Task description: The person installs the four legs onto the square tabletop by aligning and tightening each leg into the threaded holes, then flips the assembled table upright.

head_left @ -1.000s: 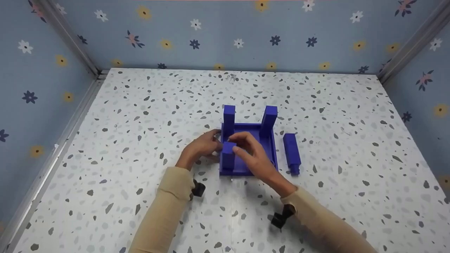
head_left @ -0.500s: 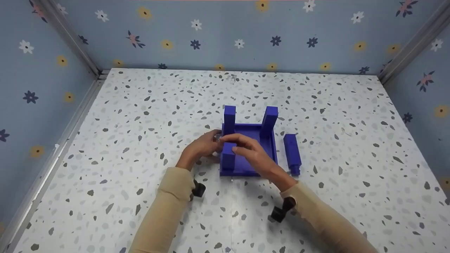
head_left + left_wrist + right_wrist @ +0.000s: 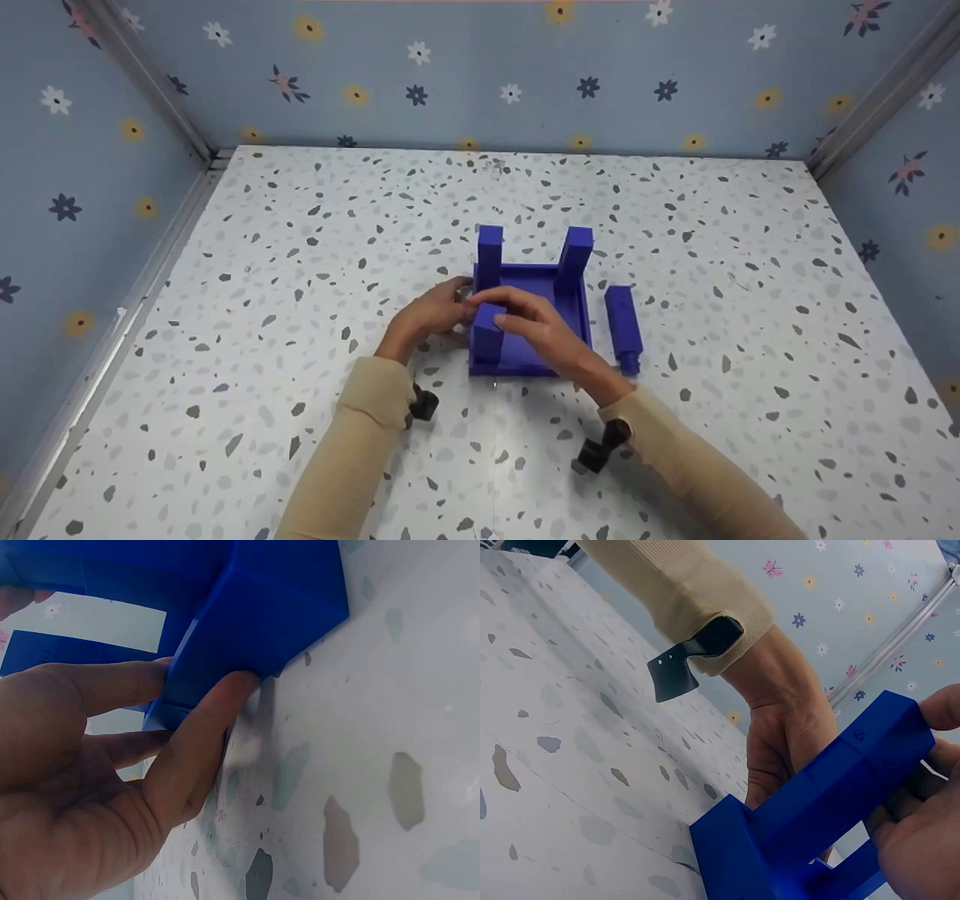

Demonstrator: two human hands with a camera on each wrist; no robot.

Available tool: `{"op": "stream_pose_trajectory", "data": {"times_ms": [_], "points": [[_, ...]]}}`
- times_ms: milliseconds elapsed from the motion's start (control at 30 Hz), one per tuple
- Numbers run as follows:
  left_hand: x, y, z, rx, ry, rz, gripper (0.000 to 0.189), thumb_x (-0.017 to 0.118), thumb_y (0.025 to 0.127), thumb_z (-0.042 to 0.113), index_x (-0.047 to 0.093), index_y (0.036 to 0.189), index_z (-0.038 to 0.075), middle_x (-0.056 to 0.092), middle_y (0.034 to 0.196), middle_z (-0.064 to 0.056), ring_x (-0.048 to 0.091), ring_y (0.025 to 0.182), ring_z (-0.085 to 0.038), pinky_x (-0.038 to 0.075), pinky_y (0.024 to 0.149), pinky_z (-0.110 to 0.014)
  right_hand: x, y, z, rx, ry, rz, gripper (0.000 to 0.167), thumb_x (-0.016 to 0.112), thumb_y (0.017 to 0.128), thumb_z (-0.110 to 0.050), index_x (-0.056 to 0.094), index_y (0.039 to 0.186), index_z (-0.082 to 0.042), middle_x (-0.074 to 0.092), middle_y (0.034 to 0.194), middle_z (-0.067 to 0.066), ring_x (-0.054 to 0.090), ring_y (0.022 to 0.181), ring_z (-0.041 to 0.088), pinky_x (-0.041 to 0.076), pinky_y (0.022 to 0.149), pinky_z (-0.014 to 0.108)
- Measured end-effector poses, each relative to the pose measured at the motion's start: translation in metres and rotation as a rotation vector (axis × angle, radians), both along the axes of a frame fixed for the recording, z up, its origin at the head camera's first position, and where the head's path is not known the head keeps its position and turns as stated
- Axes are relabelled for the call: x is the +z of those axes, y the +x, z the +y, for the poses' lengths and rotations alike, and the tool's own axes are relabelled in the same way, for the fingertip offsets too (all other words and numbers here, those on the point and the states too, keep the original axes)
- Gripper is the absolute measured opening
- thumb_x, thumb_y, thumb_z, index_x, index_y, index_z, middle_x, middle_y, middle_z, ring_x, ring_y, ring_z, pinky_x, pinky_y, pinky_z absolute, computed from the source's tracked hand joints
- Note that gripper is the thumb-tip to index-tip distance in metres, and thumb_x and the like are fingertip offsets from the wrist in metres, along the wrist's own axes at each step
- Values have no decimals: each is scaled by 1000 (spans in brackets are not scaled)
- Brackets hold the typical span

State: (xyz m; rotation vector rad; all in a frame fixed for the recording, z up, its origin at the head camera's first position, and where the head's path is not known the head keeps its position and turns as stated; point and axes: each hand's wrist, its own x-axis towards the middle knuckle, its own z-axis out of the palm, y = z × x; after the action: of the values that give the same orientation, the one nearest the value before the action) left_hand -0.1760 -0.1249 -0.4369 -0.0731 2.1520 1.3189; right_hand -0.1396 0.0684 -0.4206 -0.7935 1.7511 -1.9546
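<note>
A blue toy table lies upside down, its rimmed underside facing up. My left hand grips its left edge, thumb and fingers on either side of the blue wall in the left wrist view. At the near left corner stands a blue square leg. My right hand pinches this leg near its top, the thumb on the near right side and the fingers round the far side. The right wrist view shows the upright leg beside the right hand; its joint with the corner is hidden.
Two more legs, the far left leg and the far right leg, stand upright at the back corners. A loose leg with a narrower threaded-looking end lies to the right on the speckled tabletop. Flowered panels enclose the sides.
My right fingers have reached farther left round the far side of the near left leg, and its top has turned slightly. My left hand and the loose leg stay put.
</note>
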Motion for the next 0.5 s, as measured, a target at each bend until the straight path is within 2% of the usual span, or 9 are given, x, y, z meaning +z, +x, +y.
{"op": "stream_pose_trajectory", "data": {"times_ms": [67,167,333,500], "points": [[0,0,0,-3,-37,-10,65,59,91,26,31,149,25,59,127,-6,66,101,-25,44,79,-62,-1,1,0,-3,-1,0,37,51,95,-13,54,127,4,52,128,28,49,121,39,41,102,37],[1,0,0,-6,-78,-17,64,57,91,27,30,149,28,61,124,-4,67,99,-24,42,78,-64,-1,2,1,-16,13,1,37,53,95,-14,54,127,3,51,127,28,52,117,33,43,99,35],[1,0,-1,-12,-104,-17,62,55,92,30,30,149,29,61,122,-3,67,97,-23,44,76,-62,-1,4,1,-48,40,16,36,55,94,-14,53,126,2,53,125,20,55,109,20,45,92,31],[2,-1,-1,-21,-133,-16,62,54,91,32,30,149,30,61,121,-3,66,96,-24,45,71,-59,-4,5,1,-70,40,17,34,57,94,-10,52,125,3,54,120,15,56,101,19,48,85,29]]}}
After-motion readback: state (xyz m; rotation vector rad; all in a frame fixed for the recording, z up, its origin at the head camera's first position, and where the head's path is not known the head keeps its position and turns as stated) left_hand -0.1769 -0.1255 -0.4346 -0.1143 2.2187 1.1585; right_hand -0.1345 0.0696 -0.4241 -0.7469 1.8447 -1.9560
